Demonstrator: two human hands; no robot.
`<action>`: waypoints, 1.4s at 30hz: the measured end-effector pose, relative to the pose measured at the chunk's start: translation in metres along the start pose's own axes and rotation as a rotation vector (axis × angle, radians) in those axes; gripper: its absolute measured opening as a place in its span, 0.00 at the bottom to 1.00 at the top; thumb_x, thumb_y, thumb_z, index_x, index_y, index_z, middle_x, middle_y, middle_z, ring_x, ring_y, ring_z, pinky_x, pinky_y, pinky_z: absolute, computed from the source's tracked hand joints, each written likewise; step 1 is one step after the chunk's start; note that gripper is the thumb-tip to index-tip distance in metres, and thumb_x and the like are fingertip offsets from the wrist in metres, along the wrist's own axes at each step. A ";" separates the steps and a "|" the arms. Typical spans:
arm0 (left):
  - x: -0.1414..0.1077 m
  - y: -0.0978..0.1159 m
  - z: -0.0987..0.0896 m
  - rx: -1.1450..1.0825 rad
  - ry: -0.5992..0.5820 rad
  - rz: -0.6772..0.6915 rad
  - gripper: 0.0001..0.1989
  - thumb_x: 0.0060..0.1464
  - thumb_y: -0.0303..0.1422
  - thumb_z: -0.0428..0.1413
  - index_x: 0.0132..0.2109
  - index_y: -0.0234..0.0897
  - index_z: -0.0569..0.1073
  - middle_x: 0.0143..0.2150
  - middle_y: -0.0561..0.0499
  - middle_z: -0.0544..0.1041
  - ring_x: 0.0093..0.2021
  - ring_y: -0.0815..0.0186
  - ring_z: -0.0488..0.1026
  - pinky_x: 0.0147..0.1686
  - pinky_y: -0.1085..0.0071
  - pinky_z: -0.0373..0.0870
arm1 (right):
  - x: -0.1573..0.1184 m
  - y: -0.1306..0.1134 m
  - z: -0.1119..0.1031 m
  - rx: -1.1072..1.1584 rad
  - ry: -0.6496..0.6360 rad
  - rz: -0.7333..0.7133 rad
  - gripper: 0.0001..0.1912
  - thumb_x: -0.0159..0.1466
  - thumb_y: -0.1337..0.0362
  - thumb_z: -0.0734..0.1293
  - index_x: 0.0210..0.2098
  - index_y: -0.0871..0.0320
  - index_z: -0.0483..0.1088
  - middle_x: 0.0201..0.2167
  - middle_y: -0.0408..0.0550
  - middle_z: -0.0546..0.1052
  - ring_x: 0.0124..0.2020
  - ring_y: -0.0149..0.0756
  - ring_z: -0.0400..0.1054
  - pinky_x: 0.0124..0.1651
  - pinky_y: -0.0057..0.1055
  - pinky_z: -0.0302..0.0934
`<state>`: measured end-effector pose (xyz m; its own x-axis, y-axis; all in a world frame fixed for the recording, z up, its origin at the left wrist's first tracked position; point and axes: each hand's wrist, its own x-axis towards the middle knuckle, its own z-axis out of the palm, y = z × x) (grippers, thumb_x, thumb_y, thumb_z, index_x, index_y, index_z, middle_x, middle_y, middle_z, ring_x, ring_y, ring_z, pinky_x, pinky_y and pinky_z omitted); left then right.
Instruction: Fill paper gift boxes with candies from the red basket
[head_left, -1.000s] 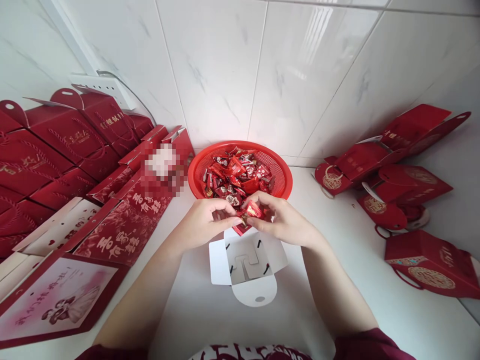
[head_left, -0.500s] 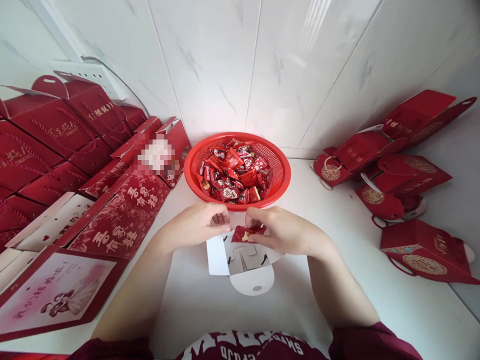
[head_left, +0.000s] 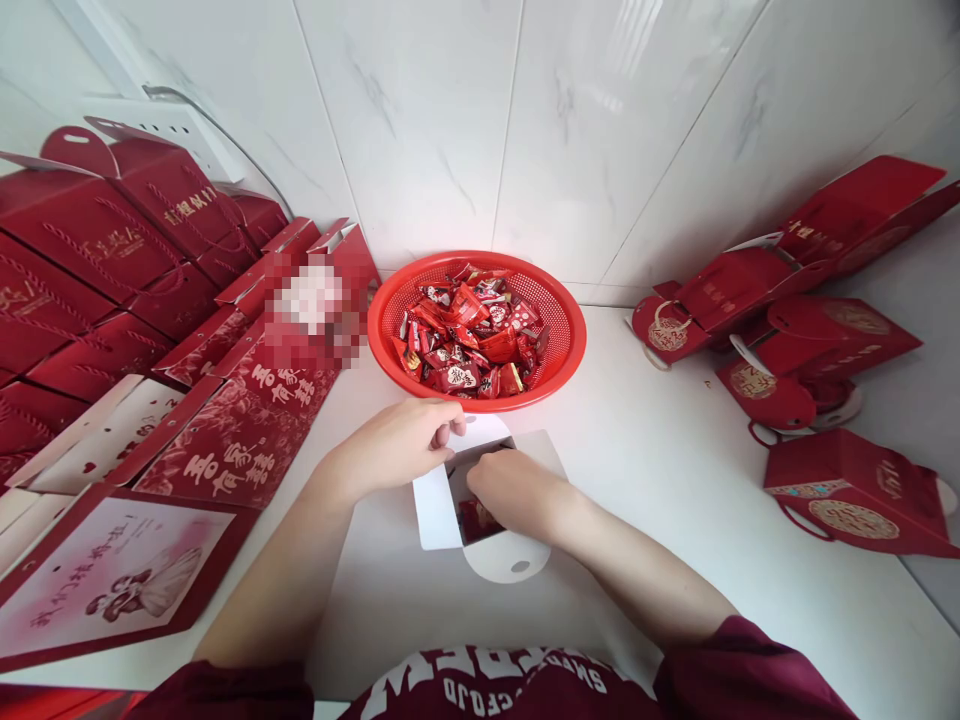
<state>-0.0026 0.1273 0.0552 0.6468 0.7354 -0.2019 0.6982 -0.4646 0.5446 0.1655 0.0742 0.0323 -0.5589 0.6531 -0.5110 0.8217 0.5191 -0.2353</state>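
Note:
An open paper box (head_left: 439,510), white on its flaps, stands in front of me with its flaps spread outward. My right hand (head_left: 510,490) reaches down into it, and the box wall and the hand itself hide the fingertips. Red-wrapped candy (head_left: 478,522) shows at the bottom, beside that hand. At the far left corner of the box, my left hand (head_left: 409,445) has its fingers curled in against the edge. Just beyond both hands sits a red plastic basket (head_left: 382,345) heaped with wrapped candies (head_left: 469,335).
Red gift boxes (head_left: 97,240) with rope handles are stacked at left, beside printed red boxes (head_left: 232,455) and a box with a couple's picture (head_left: 112,580). More red boxes (head_left: 855,490) lie at right. A tiled wall (head_left: 420,130) closes the back of the white table (head_left: 637,440).
My right hand has gone down from above the box into its inside, and the red-wrapped candy it held is now inside the box. My left hand stays at the left corner.

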 end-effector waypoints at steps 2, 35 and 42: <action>0.002 -0.001 0.001 -0.001 0.023 0.001 0.11 0.51 0.26 0.53 0.42 0.41 0.73 0.35 0.53 0.77 0.35 0.65 0.74 0.33 0.73 0.64 | -0.003 0.001 0.000 -0.030 0.039 -0.008 0.13 0.59 0.81 0.61 0.33 0.64 0.75 0.29 0.55 0.78 0.33 0.43 0.74 0.27 0.30 0.52; 0.003 -0.011 -0.004 -0.138 0.104 0.100 0.17 0.56 0.24 0.52 0.51 0.43 0.72 0.51 0.50 0.67 0.37 0.70 0.76 0.37 0.73 0.73 | 0.040 0.061 -0.100 0.091 0.416 -0.137 0.15 0.65 0.74 0.58 0.43 0.60 0.75 0.41 0.50 0.80 0.40 0.36 0.72 0.40 0.28 0.60; 0.003 -0.015 -0.002 -0.117 0.101 0.096 0.19 0.57 0.24 0.50 0.54 0.43 0.72 0.49 0.50 0.69 0.36 0.69 0.77 0.38 0.72 0.73 | 0.093 0.070 -0.124 -0.034 0.151 0.057 0.11 0.64 0.76 0.63 0.41 0.64 0.76 0.38 0.55 0.80 0.37 0.41 0.74 0.37 0.32 0.64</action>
<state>-0.0110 0.1374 0.0479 0.6706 0.7390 -0.0651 0.5908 -0.4789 0.6493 0.1572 0.2396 0.0712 -0.5242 0.7560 -0.3920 0.8496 0.4959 -0.1798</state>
